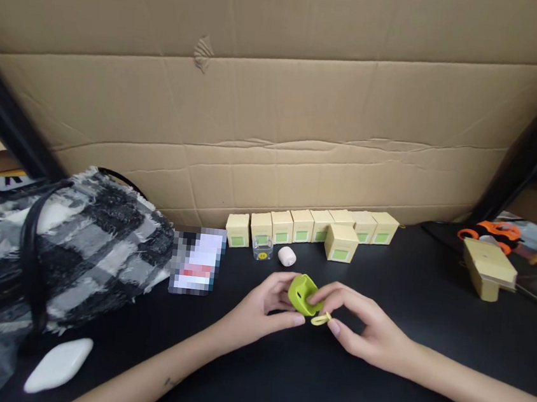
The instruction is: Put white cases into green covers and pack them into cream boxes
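My left hand [261,309] is closed around a lime green silicone earbud case cover [301,293], its hollow side turned up and toward the right. My right hand [365,323] pinches a small pale yellow loop strap [320,320] between thumb and fingers, and its index finger reaches the cover's inner edge. Whether the strap is joined to the cover cannot be made out. Just behind the hands lie a white earbud case [286,256] and a small clear container [262,249] with a yellow round label.
Several cream boxes [303,226] line the cardboard wall [279,100], one box [341,243] set forward. A plaid bag [101,241], white rounded object [59,364] and blurred white packet [199,261] are left. An opened box [489,269] and orange-handled scissors [493,232] lie right.
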Demonstrator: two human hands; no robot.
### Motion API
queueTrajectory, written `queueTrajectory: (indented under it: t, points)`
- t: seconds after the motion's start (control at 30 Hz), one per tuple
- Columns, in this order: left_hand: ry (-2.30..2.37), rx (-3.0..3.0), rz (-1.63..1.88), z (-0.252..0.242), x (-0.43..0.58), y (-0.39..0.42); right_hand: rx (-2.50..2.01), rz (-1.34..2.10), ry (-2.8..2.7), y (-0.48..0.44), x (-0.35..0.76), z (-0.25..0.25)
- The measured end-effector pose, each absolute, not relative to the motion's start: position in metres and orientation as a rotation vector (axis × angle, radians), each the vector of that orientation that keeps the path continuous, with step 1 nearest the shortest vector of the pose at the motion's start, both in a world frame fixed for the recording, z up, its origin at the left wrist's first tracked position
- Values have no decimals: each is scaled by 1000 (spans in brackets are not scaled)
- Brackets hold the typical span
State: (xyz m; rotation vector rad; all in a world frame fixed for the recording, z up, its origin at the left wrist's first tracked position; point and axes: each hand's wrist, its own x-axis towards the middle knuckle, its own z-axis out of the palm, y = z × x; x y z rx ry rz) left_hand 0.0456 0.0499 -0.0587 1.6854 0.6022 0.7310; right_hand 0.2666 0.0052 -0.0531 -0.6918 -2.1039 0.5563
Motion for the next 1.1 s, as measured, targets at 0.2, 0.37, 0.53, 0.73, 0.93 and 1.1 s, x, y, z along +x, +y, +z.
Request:
queueTrajectory:
  t: [0.2, 0.37, 0.53, 0.73, 0.93, 1.1]
  points:
    - [578, 1482, 713, -60, 47, 47, -809, 556, -1965, 2, 262, -61]
    - [564, 1454, 648, -63, 48, 47, -890, 562, -1949, 5, 259, -67]
    - [586, 1462, 632, -64, 48, 47, -939, 576, -1971, 5, 258, -67]
    - [627, 1503, 629, -59, 49, 45, -951, 529, -1978, 4, 259, -65]
    - [653, 1542, 633, -58, 49, 42, -922, 446, -2025, 3, 260, -67]
    - [663, 1555, 644, -61, 49, 44, -949, 317, -2074, 4, 260, -68]
